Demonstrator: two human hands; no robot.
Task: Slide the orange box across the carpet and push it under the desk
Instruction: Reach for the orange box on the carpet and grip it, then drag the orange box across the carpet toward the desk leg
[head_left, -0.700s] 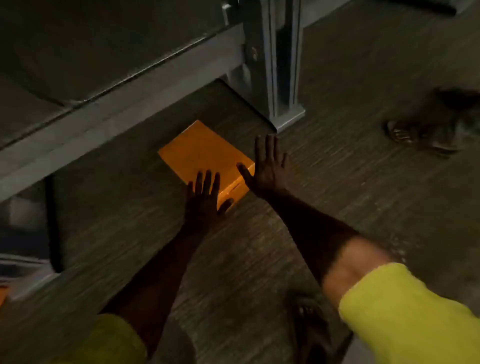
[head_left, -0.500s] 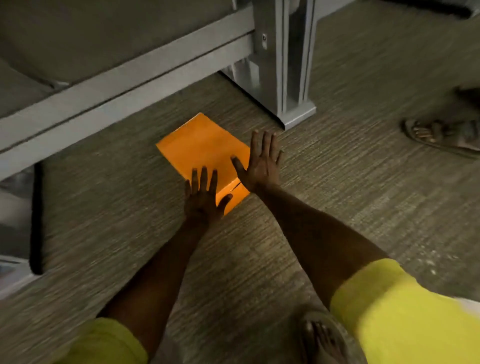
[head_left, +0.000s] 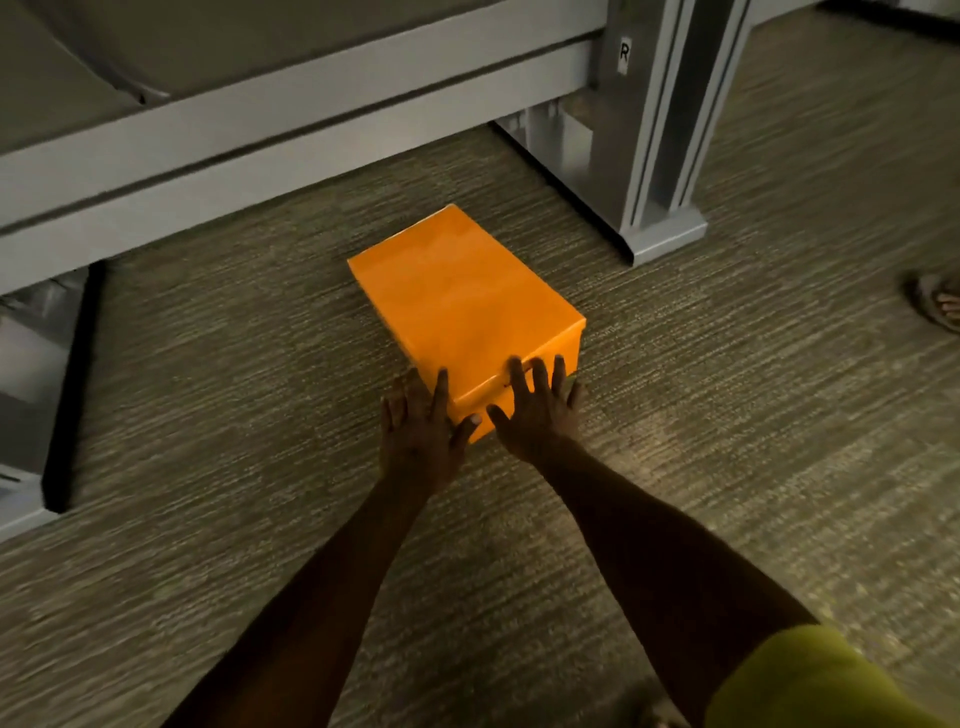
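Hands, left hand (head_left: 418, 434) and right hand (head_left: 540, 413), splayed flat against glossy rectangular orange box (head_left: 462, 301) on ribbed, seemingly looped carpet (head_left: 727, 415).

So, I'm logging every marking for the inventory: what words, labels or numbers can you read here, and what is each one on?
"R": a small white sticker on the grey desk leg.
Orange box: no print visible on the lid or on the sides that show.
Nothing else readable.

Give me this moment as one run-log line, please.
push | left hand, right hand flat on box | desk ahead
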